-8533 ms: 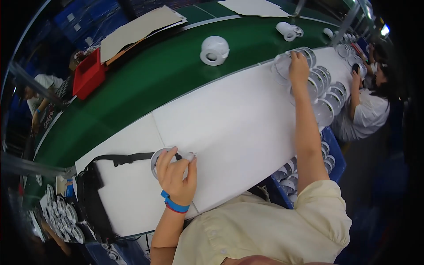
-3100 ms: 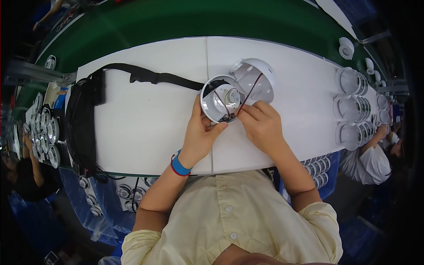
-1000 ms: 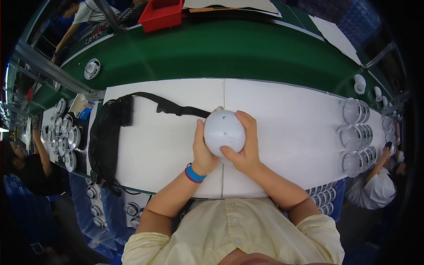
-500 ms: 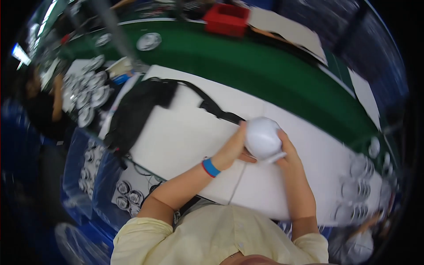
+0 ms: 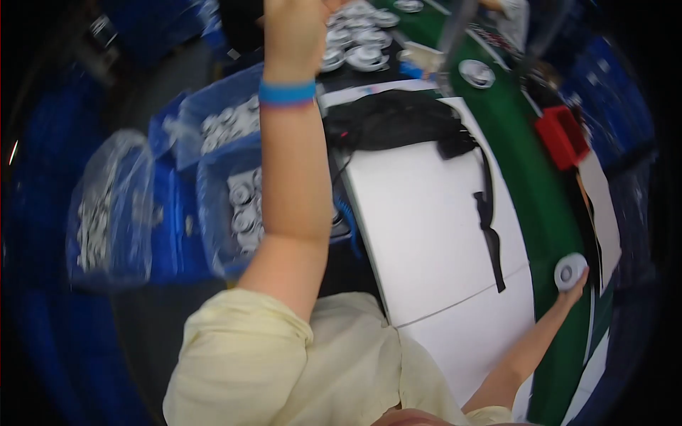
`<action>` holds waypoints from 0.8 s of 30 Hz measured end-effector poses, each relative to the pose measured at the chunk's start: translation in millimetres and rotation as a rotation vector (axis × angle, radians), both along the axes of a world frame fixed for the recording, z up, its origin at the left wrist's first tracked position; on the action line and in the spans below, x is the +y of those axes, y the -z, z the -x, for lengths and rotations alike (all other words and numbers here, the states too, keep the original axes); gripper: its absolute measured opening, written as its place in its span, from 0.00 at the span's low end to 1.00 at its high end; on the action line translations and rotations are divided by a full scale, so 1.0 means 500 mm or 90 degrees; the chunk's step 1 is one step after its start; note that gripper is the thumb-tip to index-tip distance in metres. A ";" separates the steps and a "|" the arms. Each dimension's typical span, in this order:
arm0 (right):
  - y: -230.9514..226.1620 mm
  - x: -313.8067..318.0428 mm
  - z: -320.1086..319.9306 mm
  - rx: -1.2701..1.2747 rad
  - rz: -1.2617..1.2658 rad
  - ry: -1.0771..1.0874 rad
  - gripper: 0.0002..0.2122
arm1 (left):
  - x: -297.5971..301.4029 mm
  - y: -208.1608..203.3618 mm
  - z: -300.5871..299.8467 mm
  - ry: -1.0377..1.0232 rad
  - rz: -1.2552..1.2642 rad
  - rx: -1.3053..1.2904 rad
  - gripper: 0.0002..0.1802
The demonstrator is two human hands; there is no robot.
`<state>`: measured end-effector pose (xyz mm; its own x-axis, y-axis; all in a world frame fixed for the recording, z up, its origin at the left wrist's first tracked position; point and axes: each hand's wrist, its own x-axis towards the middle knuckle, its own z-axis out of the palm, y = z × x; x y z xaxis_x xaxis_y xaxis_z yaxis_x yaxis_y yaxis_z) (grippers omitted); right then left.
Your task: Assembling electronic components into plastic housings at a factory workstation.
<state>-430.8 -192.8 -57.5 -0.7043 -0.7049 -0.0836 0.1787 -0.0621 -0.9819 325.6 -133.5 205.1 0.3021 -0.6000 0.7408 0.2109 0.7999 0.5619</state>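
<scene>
My right hand (image 5: 575, 290) is stretched far out to the right, its fingers closed on the edge of a white round lamp fitting (image 5: 568, 270). This disc, with a grey ring in its middle, is over the green conveyor belt (image 5: 548, 240). My left hand (image 5: 293, 44) is raised to the far side, just left of a pile of white round lamp fittings (image 5: 366, 57). Its fingers are blurred and cut off by the upper edge, so any hold is hidden. A blue wristband (image 5: 287, 93) circles that wrist.
A black bag (image 5: 398, 121) with a trailing strap lies on the white tabletop (image 5: 419, 234). Lined blue bins (image 5: 213, 206) of white parts stand left, beside a plastic-bagged heap (image 5: 106, 220). A red bin (image 5: 561, 136) and cardboard (image 5: 601, 213) lie beyond the belt.
My hands, which held a white domed piece together over the table, have parted: left up to the far side, right out over the belt. The view has swung left.
</scene>
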 end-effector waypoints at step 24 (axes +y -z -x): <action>-0.197 0.112 -1.390 0.854 0.491 -1.053 0.18 | 0.314 1.178 -0.280 -0.157 -0.972 -0.581 0.19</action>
